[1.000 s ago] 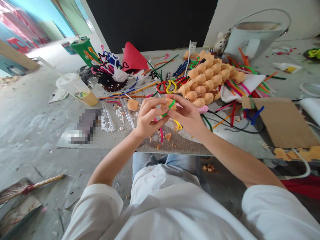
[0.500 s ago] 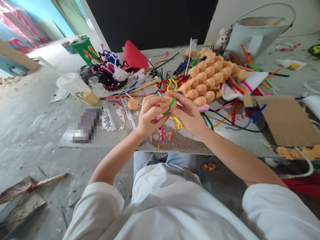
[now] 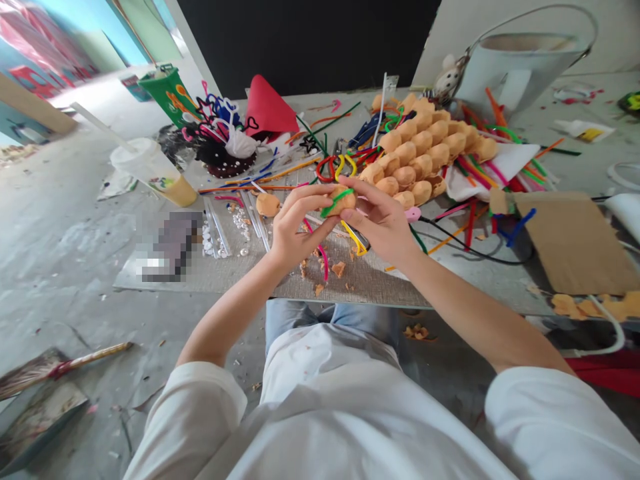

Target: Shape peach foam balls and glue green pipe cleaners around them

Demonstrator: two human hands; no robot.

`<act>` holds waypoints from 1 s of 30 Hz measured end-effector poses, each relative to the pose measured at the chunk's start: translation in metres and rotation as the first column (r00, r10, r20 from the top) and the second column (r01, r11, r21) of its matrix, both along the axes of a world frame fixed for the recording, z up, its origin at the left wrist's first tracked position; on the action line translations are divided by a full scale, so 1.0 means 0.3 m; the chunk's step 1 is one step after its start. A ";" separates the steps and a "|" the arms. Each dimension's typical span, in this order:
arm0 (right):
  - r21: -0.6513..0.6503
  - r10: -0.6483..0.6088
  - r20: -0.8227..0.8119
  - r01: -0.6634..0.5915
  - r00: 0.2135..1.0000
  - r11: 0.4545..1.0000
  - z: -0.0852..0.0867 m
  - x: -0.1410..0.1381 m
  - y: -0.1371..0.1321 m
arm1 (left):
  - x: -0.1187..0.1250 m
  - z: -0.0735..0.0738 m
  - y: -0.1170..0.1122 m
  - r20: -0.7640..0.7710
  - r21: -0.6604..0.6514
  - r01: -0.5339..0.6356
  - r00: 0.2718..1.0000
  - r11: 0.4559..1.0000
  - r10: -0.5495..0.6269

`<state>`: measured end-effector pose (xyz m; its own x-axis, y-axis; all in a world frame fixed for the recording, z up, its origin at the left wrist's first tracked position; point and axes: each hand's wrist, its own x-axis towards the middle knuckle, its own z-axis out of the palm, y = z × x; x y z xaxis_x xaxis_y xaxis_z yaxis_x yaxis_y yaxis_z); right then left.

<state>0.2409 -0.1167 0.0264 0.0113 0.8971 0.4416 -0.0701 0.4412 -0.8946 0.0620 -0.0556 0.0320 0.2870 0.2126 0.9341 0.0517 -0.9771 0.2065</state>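
Observation:
Between my two hands is a small tan rounded piece (image 3: pixel 345 203) with a green pipe cleaner (image 3: pixel 338 200) running across its face. My left hand (image 3: pixel 300 223) pinches the pipe cleaner and the left side of the piece. My right hand (image 3: pixel 380 217) grips its right side between thumb and fingers. Under the hands lie a bent pink pipe cleaner (image 3: pixel 323 257) and yellow-handled scissors (image 3: pixel 356 241), partly hidden. To the left of my left hand rests a similar tan piece (image 3: pixel 269 205). A pink tool (image 3: pixel 413 214) with a black cord shows past my right hand.
A bumpy tan sheet (image 3: pixel 420 150) and loose pipe cleaners fill the back. White beads (image 3: pixel 243 225), clear sticks (image 3: pixel 216 230) and a drink cup (image 3: pixel 155 173) stand left. Cardboard (image 3: pixel 575 240) lies right; a metal bucket (image 3: pixel 515 73) is behind. Tan scraps (image 3: pixel 339 269) lie near the table edge.
The tan piece has turned in my fingers, so the green pipe cleaner lies flatter across its upper face. My right hand has shifted slightly, and more of the scissors shows.

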 end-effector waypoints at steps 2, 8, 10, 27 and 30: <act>0.011 -0.009 0.031 0.008 0.999 1.000 -0.001 0.004 -0.001 | -0.007 0.003 -0.004 0.002 -0.120 0.062 0.998 0.991 -0.062; 0.005 -0.035 0.101 0.035 0.994 0.999 -0.001 -0.003 -0.003 | -0.015 0.015 -0.003 0.066 -0.266 0.093 0.995 0.959 -0.078; 0.046 -0.048 0.104 0.043 0.993 0.998 -0.005 -0.003 -0.002 | -0.012 0.016 0.001 0.067 -0.204 0.033 0.998 0.978 -0.019; 0.119 -0.214 0.159 0.197 0.964 0.973 -0.010 0.002 -0.002 | 0.011 -0.010 -0.012 -0.008 0.006 -0.209 0.978 0.978 0.209; 0.105 -0.196 0.137 0.183 0.971 0.978 -0.020 0.017 0.013 | 0.003 -0.016 0.017 0.071 -0.423 0.049 0.997 0.905 -0.020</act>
<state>0.2460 -0.1129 0.0204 0.1067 0.8405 0.5311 0.1504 0.5144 -0.8443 0.0630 -0.0504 0.0273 0.2445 0.5835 0.7744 -0.0074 -0.7975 0.6032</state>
